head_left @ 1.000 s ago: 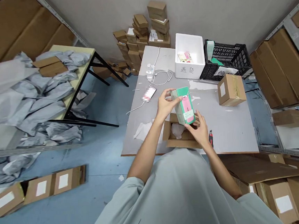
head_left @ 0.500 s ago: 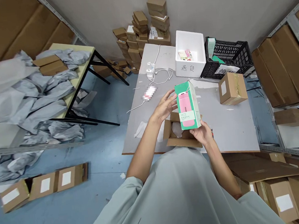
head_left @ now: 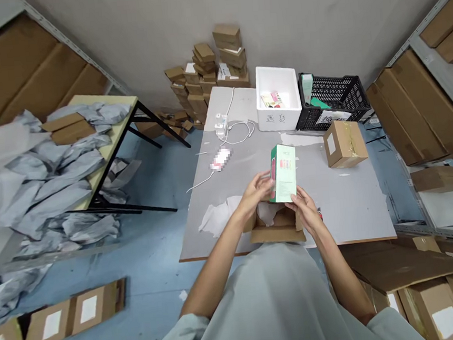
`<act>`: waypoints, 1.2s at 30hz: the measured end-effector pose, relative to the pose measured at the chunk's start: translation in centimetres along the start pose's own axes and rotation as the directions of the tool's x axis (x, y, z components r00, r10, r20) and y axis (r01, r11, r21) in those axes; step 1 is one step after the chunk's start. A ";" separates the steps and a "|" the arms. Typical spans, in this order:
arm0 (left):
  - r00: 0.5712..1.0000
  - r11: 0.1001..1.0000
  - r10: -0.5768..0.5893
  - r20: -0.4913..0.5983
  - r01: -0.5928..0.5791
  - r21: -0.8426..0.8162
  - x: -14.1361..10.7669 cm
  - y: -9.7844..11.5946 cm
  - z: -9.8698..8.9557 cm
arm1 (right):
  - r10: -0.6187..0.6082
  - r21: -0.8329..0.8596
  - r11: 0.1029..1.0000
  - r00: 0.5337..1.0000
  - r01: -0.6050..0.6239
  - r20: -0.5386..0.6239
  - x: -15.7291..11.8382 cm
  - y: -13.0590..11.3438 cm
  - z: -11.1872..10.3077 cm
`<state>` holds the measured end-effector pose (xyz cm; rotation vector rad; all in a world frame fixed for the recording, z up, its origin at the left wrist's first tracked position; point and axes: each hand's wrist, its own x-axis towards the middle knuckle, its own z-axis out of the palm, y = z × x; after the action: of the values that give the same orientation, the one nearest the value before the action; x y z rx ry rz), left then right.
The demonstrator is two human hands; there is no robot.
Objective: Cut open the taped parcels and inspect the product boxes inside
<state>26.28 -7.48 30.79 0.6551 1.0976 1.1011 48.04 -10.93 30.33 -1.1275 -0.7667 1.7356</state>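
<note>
Between my two hands is a green and pale-mint product box point(head_left: 284, 174), held upright with a printed side panel toward me and its pink picture face turned to the left. My left hand point(head_left: 255, 193) grips its left edge, fingers on the picture face. At the lower right corner, my right hand point(head_left: 304, 206) holds the box with thumb and fingers. Just below, an open cardboard carton point(head_left: 277, 233) stands at the table's front edge with white wrapping inside. Crumpled white sheet point(head_left: 219, 216) lies left of the carton.
The grey table point(head_left: 348, 196) also bears a closed carton point(head_left: 345, 143), a white foam bin point(head_left: 279, 117), a black crate point(head_left: 333, 97), and a white power strip point(head_left: 221, 125) with cables. Grey parcel bags point(head_left: 56, 174) cover a side table at left. Stacked cartons point(head_left: 230, 53) stand behind.
The product box has been turned, so its picture face now points left and a printed side panel faces me. My view has tilted up slightly and shifted.
</note>
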 end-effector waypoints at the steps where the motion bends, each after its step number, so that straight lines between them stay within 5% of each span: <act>1: 1.000 0.999 -0.027 0.007 0.027 0.018 -0.5 -0.8 0.1 | -0.012 -0.020 1.000 1.000 0.011 -0.027 0.4 0.1 -0.3; 7: 0.988 0.985 -0.151 0.000 0.151 0.083 -0.8 -4.0 1.8 | -0.038 -0.112 0.993 0.990 0.023 -0.138 2.3 1.5 -3.3; 15: 0.990 0.983 -0.136 0.042 0.130 0.128 5.1 -5.0 6.2 | -0.125 -0.027 0.992 0.972 0.122 -0.201 5.5 0.2 -7.8; 24: 0.990 0.999 -0.032 0.134 0.028 0.031 14.1 -0.9 14.5 | -0.267 -0.061 0.964 0.929 0.260 -0.257 13.3 -7.8 -12.2; 28: 0.993 0.999 0.023 0.112 -0.020 -0.027 20.4 2.1 18.0 | -0.296 -0.076 0.955 0.925 0.286 -0.238 20.3 -13.4 -13.7; 31: 0.991 0.992 0.121 -0.055 -0.118 0.040 26.7 6.2 20.8 | -0.311 -0.061 0.950 0.925 0.305 -0.218 28.3 -18.4 -13.2; 33: 0.940 0.961 0.259 -0.222 -0.227 0.159 30.0 8.9 21.6 | -0.265 -0.056 0.964 0.914 0.261 -0.307 32.7 -20.3 -12.0; 36: 0.874 0.934 0.346 -0.341 -0.286 0.213 30.6 10.3 19.9 | -0.211 -0.074 0.977 0.946 0.199 -0.246 34.7 -18.9 -10.6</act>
<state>42.60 26.45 35.66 0.7897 1.4508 1.4768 58.21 28.68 29.60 -1.2281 -0.7417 1.3755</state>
